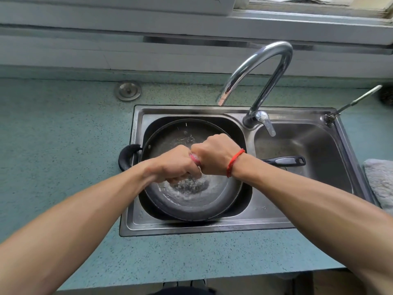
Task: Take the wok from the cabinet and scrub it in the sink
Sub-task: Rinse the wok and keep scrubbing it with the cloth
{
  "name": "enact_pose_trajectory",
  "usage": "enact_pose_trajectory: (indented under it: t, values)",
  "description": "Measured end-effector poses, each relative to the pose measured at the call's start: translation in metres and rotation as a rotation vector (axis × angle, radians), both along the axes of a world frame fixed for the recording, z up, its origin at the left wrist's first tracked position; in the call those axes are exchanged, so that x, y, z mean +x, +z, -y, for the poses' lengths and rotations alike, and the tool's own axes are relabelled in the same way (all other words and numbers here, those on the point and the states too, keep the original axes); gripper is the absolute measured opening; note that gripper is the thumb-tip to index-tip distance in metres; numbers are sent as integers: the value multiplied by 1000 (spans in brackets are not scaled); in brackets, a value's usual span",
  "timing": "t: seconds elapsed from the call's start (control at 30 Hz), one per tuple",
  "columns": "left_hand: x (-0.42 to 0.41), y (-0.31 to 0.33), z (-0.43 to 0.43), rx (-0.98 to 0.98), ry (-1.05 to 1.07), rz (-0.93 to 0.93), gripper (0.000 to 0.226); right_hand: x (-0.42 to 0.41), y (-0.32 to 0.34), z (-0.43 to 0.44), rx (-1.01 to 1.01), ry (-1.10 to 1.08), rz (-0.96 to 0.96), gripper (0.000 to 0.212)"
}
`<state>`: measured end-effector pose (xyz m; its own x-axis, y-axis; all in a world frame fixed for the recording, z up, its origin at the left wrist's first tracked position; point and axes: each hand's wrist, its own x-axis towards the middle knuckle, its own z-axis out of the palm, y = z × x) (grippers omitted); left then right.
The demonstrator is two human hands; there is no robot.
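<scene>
A dark round wok (187,201) lies in the left basin of the steel sink (191,227). Foamy water pools in its bottom. Its short loop handle (127,156) sticks out left over the sink rim, and its long black handle (285,161) reaches right into the other basin. Above the wok's middle, my left hand (172,165) and my right hand (212,155) meet fist to fist. Both grip a pink cloth (195,159), of which only a small bit shows between them. A red string circles my right wrist.
A chrome gooseneck faucet (261,75) arches over the sink with its lever (266,124) at the base. A metal sink plug (128,91) lies on the teal counter at the back left. A grey towel (380,182) lies at the right edge.
</scene>
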<state>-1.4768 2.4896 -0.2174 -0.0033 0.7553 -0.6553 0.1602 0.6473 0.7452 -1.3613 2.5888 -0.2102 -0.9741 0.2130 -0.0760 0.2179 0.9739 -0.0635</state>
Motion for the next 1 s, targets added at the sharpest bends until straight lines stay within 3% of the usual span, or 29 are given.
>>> enact_pose_trajectory:
  t: [0.17,0.27,0.57,0.7,0.87,1.0]
  values:
    - [-2,0,-3,-82,16,182,50,-1,-9,-6,25,33,-208,26]
    - [-2,-1,-3,-92,40,178,49,-1,-15,-7,38,19,-267,31]
    - [11,-13,5,-24,86,6,44,10,-31,4,25,-105,-167,32]
    - [14,-14,5,54,93,-89,26,12,-32,5,50,-152,-158,34]
    - [17,-18,3,96,44,-307,23,16,-34,7,19,-209,-253,25]
    - [20,-21,8,146,35,-472,14,18,-33,13,-30,-238,-175,12]
